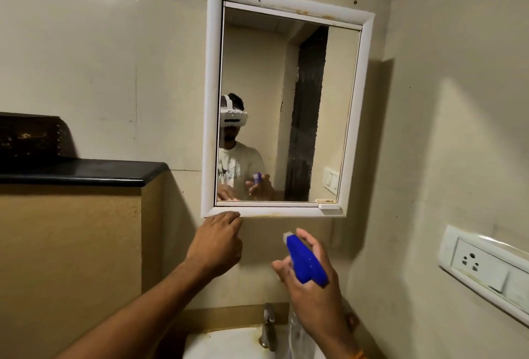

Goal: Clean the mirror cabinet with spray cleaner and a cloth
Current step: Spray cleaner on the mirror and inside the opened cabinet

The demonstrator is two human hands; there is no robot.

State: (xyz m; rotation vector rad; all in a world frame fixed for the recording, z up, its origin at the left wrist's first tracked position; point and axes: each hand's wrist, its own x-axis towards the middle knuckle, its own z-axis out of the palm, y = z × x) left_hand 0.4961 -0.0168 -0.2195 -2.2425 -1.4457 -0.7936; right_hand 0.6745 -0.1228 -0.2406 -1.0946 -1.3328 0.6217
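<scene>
Grips spray bottle (307,262) in right hand (313,287) above sink (229,341), nozzle toward wall-mounted mirror cabinet (212,100); curls left hand (217,241), well apart, against bottom-left frame corner, hold unclear. Seems early: hazy glass, no cloth visible, wiping ahead

**Small domestic washroom.** A white-framed mirror cabinet (354,118) hangs on a plain beige wall (86,43), directly above a white washbasin (229,341) fitted with a single metal tap (268,327). To the left, a half-height partition (71,244) carries a black-topped counter (86,171). To the right, a white socket plate (483,270) is set into the side wall. The mirror reflects a narrow dark doorway (306,115) close behind
</scene>
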